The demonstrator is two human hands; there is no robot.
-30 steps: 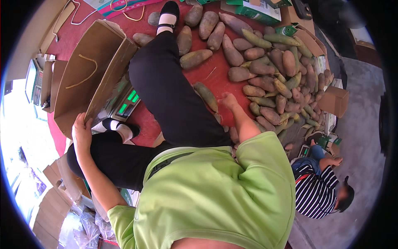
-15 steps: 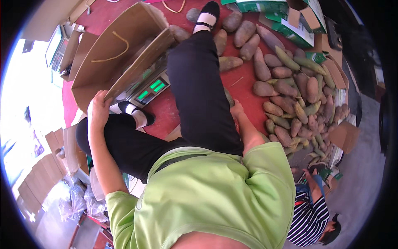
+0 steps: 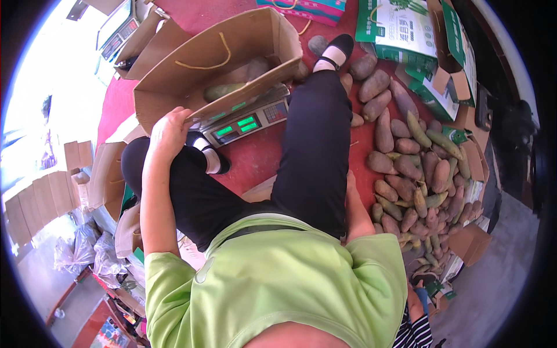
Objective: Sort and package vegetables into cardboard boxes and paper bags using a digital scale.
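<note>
My left hand (image 3: pixel 169 134) has its fingers curled over the near rim of a tall brown cardboard gift box (image 3: pixel 203 62) with a yellow cord handle. Inside the box lie a green root vegetable, which looks like a radish (image 3: pixel 223 91), and a purplish-grey one (image 3: pixel 257 68). The box rests on a digital scale (image 3: pixel 267 116) with lit green displays. My right hand (image 3: pixel 350 184) is down beside my right thigh, mostly hidden by it. Its fingers do not show, nor whether it holds anything. Nearest to it is a large pile of purple and green radishes (image 3: pixel 406 185).
Green and white cartons (image 3: pixel 406 35) stand at the far right, a pink and blue bag (image 3: pixel 313 8) at the far side. Another scale (image 3: pixel 118 35) and an opened carton (image 3: pixel 154 49) are at far left. Plastic bags (image 3: pixel 75 249) lie at left. A person in stripes (image 3: pixel 415 333) is at lower right.
The view has shifted, so the box and scale appear further right and the box's inside shows. My right hand has drawn back behind my thigh; the greenish radish by it is out of sight.
</note>
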